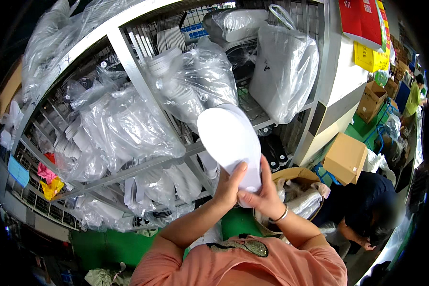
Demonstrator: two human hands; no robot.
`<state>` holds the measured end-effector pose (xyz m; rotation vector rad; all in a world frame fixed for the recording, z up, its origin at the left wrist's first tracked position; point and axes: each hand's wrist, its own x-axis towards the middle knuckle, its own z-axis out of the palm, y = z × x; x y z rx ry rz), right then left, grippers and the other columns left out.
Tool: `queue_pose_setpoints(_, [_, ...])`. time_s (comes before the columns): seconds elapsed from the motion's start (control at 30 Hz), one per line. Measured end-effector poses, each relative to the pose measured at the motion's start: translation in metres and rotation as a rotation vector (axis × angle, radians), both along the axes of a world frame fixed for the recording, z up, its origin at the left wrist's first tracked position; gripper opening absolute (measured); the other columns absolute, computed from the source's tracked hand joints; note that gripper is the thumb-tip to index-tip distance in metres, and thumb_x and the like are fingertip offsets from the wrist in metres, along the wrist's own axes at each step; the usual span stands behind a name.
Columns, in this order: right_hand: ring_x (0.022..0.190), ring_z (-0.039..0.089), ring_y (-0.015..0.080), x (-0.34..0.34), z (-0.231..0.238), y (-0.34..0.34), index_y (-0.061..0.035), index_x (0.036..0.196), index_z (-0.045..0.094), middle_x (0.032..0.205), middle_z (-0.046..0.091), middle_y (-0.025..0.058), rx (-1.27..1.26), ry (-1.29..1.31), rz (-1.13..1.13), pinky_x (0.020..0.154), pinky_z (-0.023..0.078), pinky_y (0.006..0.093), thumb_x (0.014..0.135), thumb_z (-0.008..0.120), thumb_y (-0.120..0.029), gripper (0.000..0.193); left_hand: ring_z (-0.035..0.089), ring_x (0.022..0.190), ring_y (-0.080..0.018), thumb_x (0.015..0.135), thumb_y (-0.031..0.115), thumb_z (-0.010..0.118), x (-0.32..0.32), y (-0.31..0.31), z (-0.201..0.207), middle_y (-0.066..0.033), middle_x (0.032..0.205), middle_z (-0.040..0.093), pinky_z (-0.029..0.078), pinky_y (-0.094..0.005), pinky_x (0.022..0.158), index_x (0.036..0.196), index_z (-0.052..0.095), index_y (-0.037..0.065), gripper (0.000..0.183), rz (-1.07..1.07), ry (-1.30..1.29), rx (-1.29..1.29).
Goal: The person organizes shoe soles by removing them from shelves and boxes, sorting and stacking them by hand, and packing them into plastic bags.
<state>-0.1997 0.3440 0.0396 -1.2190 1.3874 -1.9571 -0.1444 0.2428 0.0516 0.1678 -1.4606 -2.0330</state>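
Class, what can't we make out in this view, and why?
Head view: the number of white soles; overlapping, ends partly covered by the left hand and right hand.
Head view: the bottom of the round bin; bags cover it.
Head view: what the far person handles; too small.

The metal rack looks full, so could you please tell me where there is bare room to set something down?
Green floor shows bare between the rack and the salmon shirt, with bundled cloth below; a smaller patch lies left of the round bin. Plastic bags crowd the rack; the bin looks filled.
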Motion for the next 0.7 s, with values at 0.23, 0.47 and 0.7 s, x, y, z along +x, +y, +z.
queue_pose_setpoints(0.23, [0.082, 0.052, 0.0175, -0.063, 0.07, -0.004, 0.0017, 0.112, 0.034, 0.097, 0.05, 0.0114, -0.149, -0.508, 0.074, 0.072, 0.043, 0.0282, 0.073, 0.055, -0.017, 0.048, 0.03, 0.112, -0.028, 0.076, 0.029, 0.051, -0.009, -0.058, 0.1, -0.017, 0.12, 0.033, 0.021, -0.0361, 0.094, 0.117, 0.033, 0.0, 0.053, 0.332, -0.117, -1.261])
queue_pose_setpoints(0.47, [0.078, 0.054, 0.02, -0.124, 0.162, -0.093, 0.0016, 0.094, 0.046, 0.086, 0.054, 0.011, -0.185, -0.482, 0.363, 0.074, 0.044, 0.0328, 0.072, 0.048, -0.013, 0.027, 0.039, 0.103, -0.0284, 0.068, 0.014, 0.054, -0.027, -0.163, 0.189, -0.016, 0.111, 0.041, 0.03, -0.0409, 0.087, 0.112, 0.038, 0.004, 0.049, 1.207, -0.615, -2.164])
queue_pose_setpoints(0.7, [0.087, 0.051, 0.0254, -0.143, 0.221, -0.223, -0.0025, 0.102, 0.043, 0.096, 0.051, 0.0125, 0.142, -0.271, 0.282, 0.074, 0.043, 0.0416, 0.072, 0.05, -0.022, 0.036, 0.055, 0.077, -0.0276, 0.064, 0.007, 0.05, -0.052, -0.187, 0.183, -0.016, 0.085, 0.054, 0.044, -0.0359, 0.066, 0.098, 0.044, 0.001, 0.035, 1.073, -0.952, -2.084])
